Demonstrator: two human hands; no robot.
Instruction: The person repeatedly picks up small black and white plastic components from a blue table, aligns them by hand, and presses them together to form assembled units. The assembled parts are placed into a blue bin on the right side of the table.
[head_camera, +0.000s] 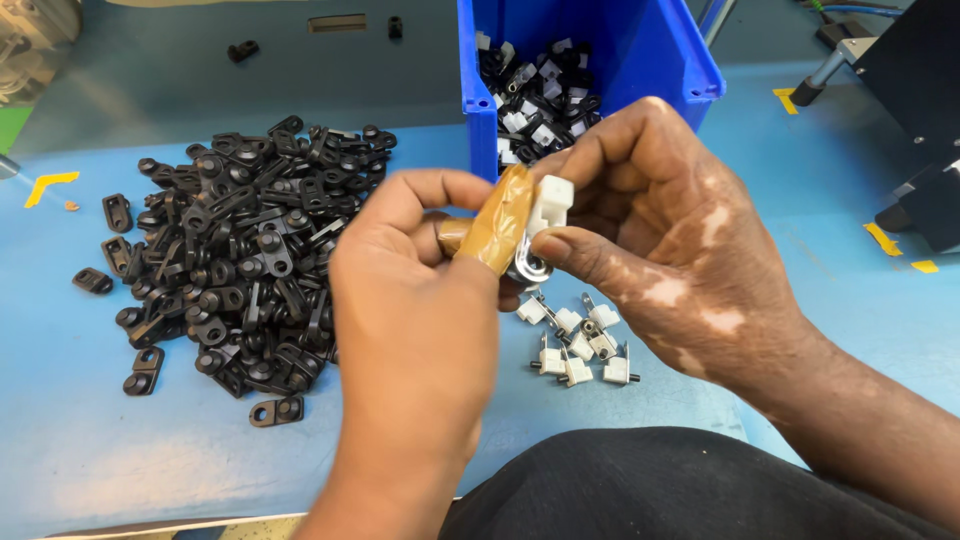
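Both hands are pinching one small white part (551, 205): left hand (420, 300) with taped finger, right hand (650, 215) opposite, above black pieces (240, 250) on the table (100, 450).

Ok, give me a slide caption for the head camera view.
Both hands, left hand and right hand, join a white clip beside black brackets and a blue bin.

A blue bin (640, 50) of mixed black and white parts stands on the blue surface (850, 180), yellow tape corner marks (50, 184) nearby.
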